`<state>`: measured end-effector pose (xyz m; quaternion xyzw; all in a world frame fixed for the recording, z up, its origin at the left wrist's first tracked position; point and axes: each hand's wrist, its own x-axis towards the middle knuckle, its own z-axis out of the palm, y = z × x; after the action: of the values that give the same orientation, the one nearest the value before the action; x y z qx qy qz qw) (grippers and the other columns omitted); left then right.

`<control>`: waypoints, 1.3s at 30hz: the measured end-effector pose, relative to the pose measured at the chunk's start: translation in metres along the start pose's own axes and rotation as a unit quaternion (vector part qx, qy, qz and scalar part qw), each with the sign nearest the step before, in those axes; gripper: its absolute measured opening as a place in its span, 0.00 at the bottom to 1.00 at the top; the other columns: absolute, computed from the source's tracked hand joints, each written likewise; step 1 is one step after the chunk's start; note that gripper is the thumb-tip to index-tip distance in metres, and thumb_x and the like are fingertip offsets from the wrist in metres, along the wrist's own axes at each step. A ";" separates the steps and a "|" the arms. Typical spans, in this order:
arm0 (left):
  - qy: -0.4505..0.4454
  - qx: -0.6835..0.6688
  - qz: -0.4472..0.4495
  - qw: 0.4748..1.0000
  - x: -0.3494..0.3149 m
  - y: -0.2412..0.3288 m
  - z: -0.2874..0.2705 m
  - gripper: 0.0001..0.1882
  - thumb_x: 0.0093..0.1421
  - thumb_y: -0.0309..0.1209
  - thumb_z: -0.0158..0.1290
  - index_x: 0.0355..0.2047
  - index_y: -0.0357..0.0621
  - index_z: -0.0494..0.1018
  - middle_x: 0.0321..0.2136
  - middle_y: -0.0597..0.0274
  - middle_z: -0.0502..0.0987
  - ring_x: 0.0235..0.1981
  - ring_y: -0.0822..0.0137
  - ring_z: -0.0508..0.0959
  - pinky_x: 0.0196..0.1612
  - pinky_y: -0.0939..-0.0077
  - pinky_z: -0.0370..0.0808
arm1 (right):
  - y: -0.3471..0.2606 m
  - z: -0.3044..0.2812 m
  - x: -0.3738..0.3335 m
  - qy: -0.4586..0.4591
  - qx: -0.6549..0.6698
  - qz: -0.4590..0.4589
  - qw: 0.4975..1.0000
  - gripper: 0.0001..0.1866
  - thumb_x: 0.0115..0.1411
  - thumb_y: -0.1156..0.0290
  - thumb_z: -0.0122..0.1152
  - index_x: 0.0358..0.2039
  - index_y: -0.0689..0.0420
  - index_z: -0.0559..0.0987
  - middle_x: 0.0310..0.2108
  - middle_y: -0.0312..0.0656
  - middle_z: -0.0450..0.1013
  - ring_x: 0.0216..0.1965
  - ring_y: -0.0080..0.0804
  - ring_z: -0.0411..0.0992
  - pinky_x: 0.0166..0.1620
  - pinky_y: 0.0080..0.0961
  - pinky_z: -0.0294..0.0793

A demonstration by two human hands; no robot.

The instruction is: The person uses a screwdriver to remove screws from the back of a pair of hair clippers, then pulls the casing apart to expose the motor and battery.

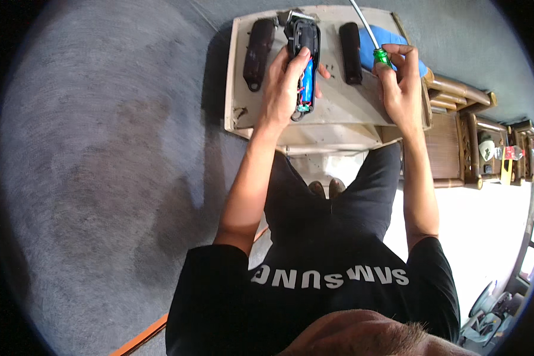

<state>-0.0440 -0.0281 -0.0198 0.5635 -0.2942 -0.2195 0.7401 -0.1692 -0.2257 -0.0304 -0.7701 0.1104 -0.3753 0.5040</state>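
My left hand [279, 95] is wrapped round a black hair clipper [304, 34], its metal blade end pointing away from me. The casing is off on the upper side, baring a blue battery [307, 83], red wires and a small green circuit board [304, 108]. In my right hand [402, 86] is a screwdriver [381, 57] with a green handle, pinched between thumb and fingers, its shaft slanting up and left, apart from the clipper. Dark casing pieces lie on either side: one [258, 53] left of the clipper, another [351, 53] to its right. Tiny dark screws [331, 71] lie between.
A worn pale table [338, 110] stands before my knees. Something blue [371, 43] lies on its right side, partly behind my right hand. Bamboo furniture [442, 142] stands at the right. A grey wall [101, 148] fills the left, and an orange strip [141, 336] runs at lower left.
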 end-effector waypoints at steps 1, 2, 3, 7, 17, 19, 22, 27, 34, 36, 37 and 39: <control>-0.014 0.023 0.000 1.000 -0.001 0.001 -0.001 0.18 0.72 0.44 0.51 0.48 0.40 0.73 0.32 0.51 0.84 0.19 0.71 0.78 0.25 0.78 0.76 | 0.004 -0.001 -0.008 0.014 0.001 -0.013 1.000 0.17 0.67 0.73 0.60 0.53 0.64 0.71 0.45 0.51 0.81 0.44 0.32 0.80 0.48 0.29 0.78; -0.024 0.034 -0.001 0.999 -0.001 0.002 0.000 0.17 0.70 0.41 0.50 0.49 0.39 0.73 0.32 0.51 0.84 0.19 0.71 0.78 0.25 0.78 0.76 | 0.008 -0.002 -0.014 0.028 0.001 -0.028 0.999 0.16 0.67 0.75 0.60 0.54 0.64 0.71 0.45 0.51 0.81 0.44 0.32 0.80 0.48 0.28 0.78; -0.035 0.048 0.002 0.998 0.000 0.004 -0.001 0.17 0.69 0.39 0.50 0.49 0.39 0.73 0.33 0.51 0.85 0.19 0.72 0.78 0.25 0.78 0.76 | 0.007 0.000 -0.009 0.039 0.038 -0.020 0.998 0.16 0.67 0.75 0.59 0.53 0.63 0.71 0.44 0.49 0.81 0.41 0.28 0.79 0.43 0.25 0.77; -0.075 0.062 0.013 0.995 -0.006 0.005 -0.003 0.19 0.67 0.36 0.47 0.52 0.36 0.72 0.38 0.45 0.85 0.21 0.72 0.78 0.26 0.78 0.77 | 0.007 -0.006 -0.009 0.033 0.124 0.049 0.990 0.14 0.68 0.77 0.57 0.53 0.62 0.72 0.40 0.44 0.81 0.36 0.20 0.77 0.33 0.17 0.74; -0.071 -0.051 -0.033 0.996 -0.013 -0.005 -0.028 0.39 0.78 0.61 0.27 0.49 0.37 0.75 0.31 0.56 0.82 0.17 0.72 0.78 0.20 0.78 0.76 | -0.008 -0.011 -0.012 -0.107 0.111 0.088 0.984 0.15 0.65 0.75 0.62 0.52 0.61 0.77 0.39 0.39 0.83 0.36 0.14 0.77 0.33 0.12 0.73; -0.056 -0.066 -0.027 0.996 -0.010 -0.003 -0.028 0.37 0.78 0.60 0.29 0.49 0.37 0.75 0.31 0.55 0.82 0.17 0.71 0.78 0.21 0.78 0.76 | -0.007 -0.012 -0.008 -0.167 0.119 0.066 0.976 0.17 0.64 0.74 0.64 0.53 0.61 0.78 0.40 0.38 0.84 0.38 0.15 0.78 0.33 0.12 0.74; -0.044 -0.069 -0.026 0.996 -0.010 -0.005 -0.027 0.35 0.79 0.58 0.29 0.50 0.37 0.73 0.34 0.52 0.82 0.18 0.71 0.78 0.21 0.78 0.76 | -0.007 -0.010 -0.011 -0.189 0.117 0.052 0.974 0.17 0.65 0.73 0.65 0.53 0.61 0.79 0.41 0.36 0.84 0.38 0.14 0.77 0.34 0.13 0.73; -0.031 -0.085 -0.011 0.996 -0.014 -0.003 -0.024 0.34 0.79 0.57 0.31 0.49 0.38 0.74 0.32 0.53 0.82 0.19 0.70 0.79 0.23 0.77 0.78 | -0.011 -0.013 -0.011 -0.208 0.095 0.075 0.971 0.18 0.65 0.71 0.68 0.54 0.61 0.80 0.40 0.36 0.84 0.36 0.13 0.75 0.35 0.13 0.71; -0.034 -0.084 -0.025 0.996 -0.014 -0.001 -0.026 0.34 0.78 0.56 0.30 0.53 0.36 0.73 0.33 0.46 0.84 0.16 0.70 0.77 0.19 0.77 0.76 | -0.013 -0.014 -0.011 -0.213 0.115 0.081 0.967 0.17 0.65 0.70 0.69 0.53 0.62 0.80 0.39 0.36 0.84 0.35 0.14 0.75 0.34 0.13 0.70; -0.032 -0.087 -0.024 0.995 -0.014 -0.001 -0.027 0.35 0.78 0.56 0.30 0.54 0.36 0.73 0.34 0.45 0.84 0.15 0.70 0.77 0.18 0.78 0.75 | -0.013 -0.014 -0.011 -0.212 0.115 0.078 0.967 0.17 0.66 0.69 0.69 0.53 0.62 0.80 0.39 0.36 0.84 0.35 0.14 0.75 0.34 0.13 0.70; -0.032 -0.106 -0.024 0.994 -0.014 -0.001 -0.027 0.35 0.78 0.56 0.30 0.55 0.36 0.72 0.34 0.44 0.84 0.15 0.71 0.77 0.18 0.79 0.75 | -0.013 -0.014 -0.011 -0.212 0.114 0.076 0.968 0.17 0.66 0.69 0.69 0.52 0.61 0.80 0.39 0.36 0.84 0.36 0.14 0.75 0.34 0.13 0.70; -0.034 -0.126 -0.024 0.991 -0.014 -0.002 -0.027 0.35 0.78 0.57 0.30 0.56 0.37 0.72 0.34 0.43 0.84 0.14 0.71 0.77 0.17 0.80 0.74 | -0.012 -0.015 -0.011 -0.213 0.121 0.078 0.966 0.17 0.66 0.69 0.69 0.52 0.61 0.80 0.38 0.36 0.84 0.36 0.14 0.76 0.34 0.13 0.70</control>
<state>-0.0351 -0.0003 -0.0291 0.4650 -0.2755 -0.2912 0.7893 -0.1901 -0.2242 -0.0221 -0.7547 0.0143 -0.1722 0.6329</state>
